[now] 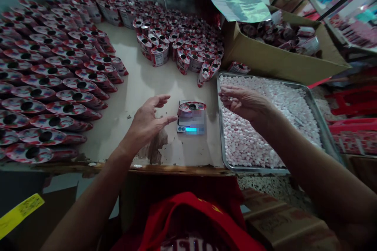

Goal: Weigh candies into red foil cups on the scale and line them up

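Observation:
A small digital scale [191,122] with a lit blue display sits near the table's front edge. On it stands one red-and-white printed pouch [192,107] with a round hole in its top. My left hand [150,117] is just left of the scale, fingers spread and thumb tip close to the pouch, holding nothing. Over the left side of a metal tray [221,133] is my right hand [241,100], its fingertips drawn together. Whatever lies between them is too small to make out. Small white, candy-like pieces [250,143] fill the tray.
Rows of upright printed pouches [44,82] cover the table's left side. Smaller upright packets [182,43] crowd the back. Behind the tray, a cardboard box [282,62] holds more packets. Red plastic crates [353,100] stand at the right.

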